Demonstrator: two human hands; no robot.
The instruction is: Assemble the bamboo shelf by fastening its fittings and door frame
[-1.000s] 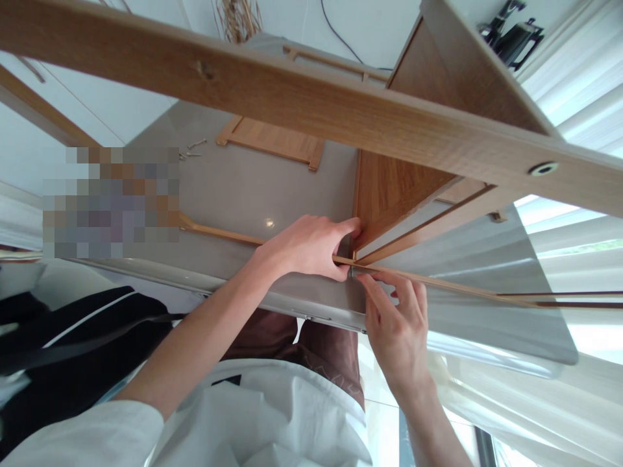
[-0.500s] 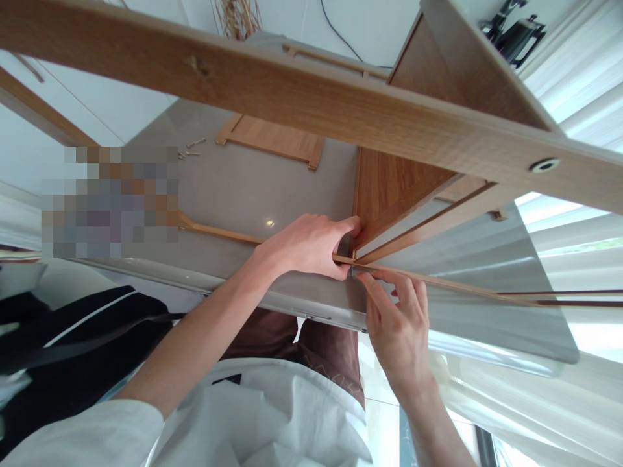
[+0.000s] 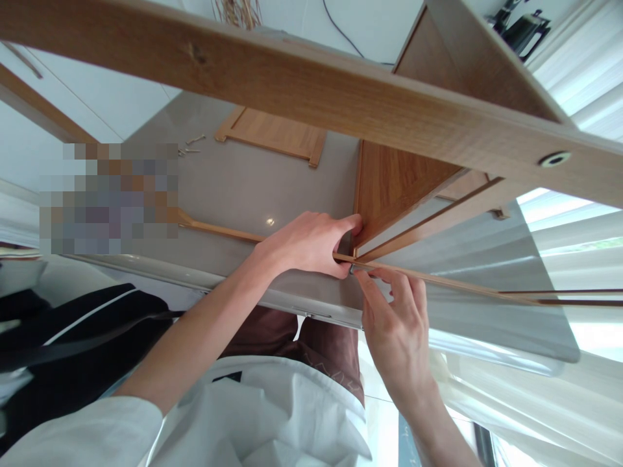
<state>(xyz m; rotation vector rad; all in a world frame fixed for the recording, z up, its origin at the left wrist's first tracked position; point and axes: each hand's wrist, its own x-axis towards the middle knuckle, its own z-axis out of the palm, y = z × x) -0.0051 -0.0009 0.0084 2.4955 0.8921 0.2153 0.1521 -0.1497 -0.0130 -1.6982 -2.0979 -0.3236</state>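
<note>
My left hand (image 3: 311, 243) is closed around the end of a thin wooden rail (image 3: 438, 279), with its index finger against the lower corner of an upright wooden panel (image 3: 402, 188). Rail and panel meet just beyond the fingertips. On the near side of that joint, my right hand (image 3: 396, 318) pinches a small bent metal piece (image 3: 352, 268) between thumb and index finger; most of it is hidden. Its other fingers curl along the rail.
A thick wooden beam (image 3: 292, 84) crosses above my hands. On the grey tabletop (image 3: 228, 188) lie a small wooden panel (image 3: 272, 135) and several screws (image 3: 195, 139). A pixelated area covers the left side. A black pot (image 3: 525, 32) stands at the far right.
My right hand has shifted slightly left, and more of the metal piece shows at its fingertips. My left hand keeps the same grip. The view has tilted a little.
</note>
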